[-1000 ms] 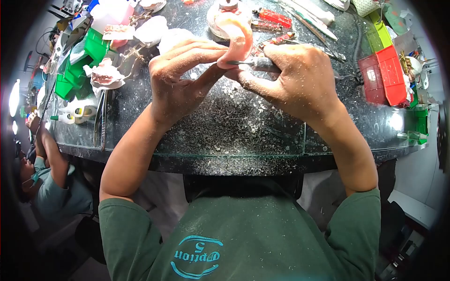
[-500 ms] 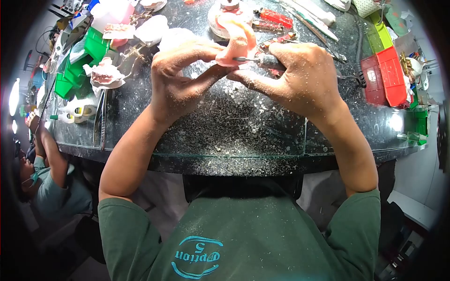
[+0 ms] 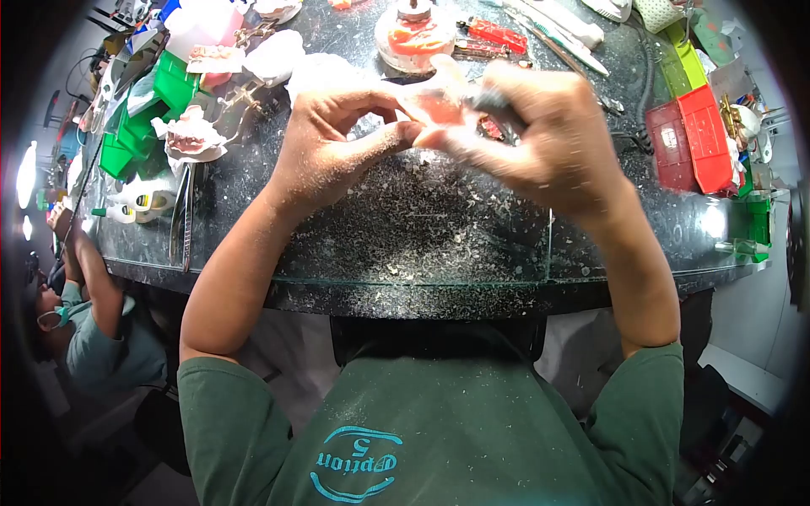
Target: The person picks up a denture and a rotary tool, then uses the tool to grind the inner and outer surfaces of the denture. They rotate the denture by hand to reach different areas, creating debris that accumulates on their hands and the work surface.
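Between thumb and fingers, my left hand (image 3: pixel 325 152) pinches a pink, curved denture-like piece (image 3: pixel 440 108). My right hand (image 3: pixel 553 135), smeared by motion, is closed around a dark rotary handpiece (image 3: pixel 498 108) and has its thumb close to the pink piece. The tip of the handpiece is blurred and cannot be made out. Pale shavings dust both hands. Below them, the dark tabletop (image 3: pixel 413 211) is strewn with shavings. A glass jar (image 3: pixel 413 38) with a metal top stands just behind the pink piece.
Green bins (image 3: pixel 131 139), dental casts (image 3: pixel 192 137), small bottles (image 3: pixel 142 201) and metal tweezers (image 3: pixel 186 223) lie at the left. Red-handled tools (image 3: pixel 498 34) and a white brush-like tool (image 3: pixel 574 25) lie behind. Red bins (image 3: pixel 704 139) stand right. Another person (image 3: pixel 101 320) sits far left.
The pink piece has been tilted and turned between my hands. My right hand has lifted and rotated slightly with the handpiece, and my left hand has shifted a little.
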{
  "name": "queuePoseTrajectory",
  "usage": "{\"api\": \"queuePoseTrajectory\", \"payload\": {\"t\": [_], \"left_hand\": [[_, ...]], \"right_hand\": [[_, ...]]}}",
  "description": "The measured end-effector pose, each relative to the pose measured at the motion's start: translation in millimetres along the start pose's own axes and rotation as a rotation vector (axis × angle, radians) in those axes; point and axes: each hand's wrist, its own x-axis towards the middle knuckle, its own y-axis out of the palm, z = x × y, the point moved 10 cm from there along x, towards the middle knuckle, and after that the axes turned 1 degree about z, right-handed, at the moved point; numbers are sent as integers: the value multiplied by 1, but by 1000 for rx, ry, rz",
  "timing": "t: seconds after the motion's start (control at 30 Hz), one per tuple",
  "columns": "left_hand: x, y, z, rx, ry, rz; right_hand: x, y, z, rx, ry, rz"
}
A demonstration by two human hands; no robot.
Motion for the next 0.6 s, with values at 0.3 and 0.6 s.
{"api": "queuePoseTrajectory", "payload": {"t": [0.3, 0.6], "left_hand": [[-4, 20, 19, -362, -181, 337], [3, 5, 21, -380, -185, 108]], "right_hand": [[0, 0, -16, 412, 61, 181], [3, -4, -24, 252, 122, 5]]}}
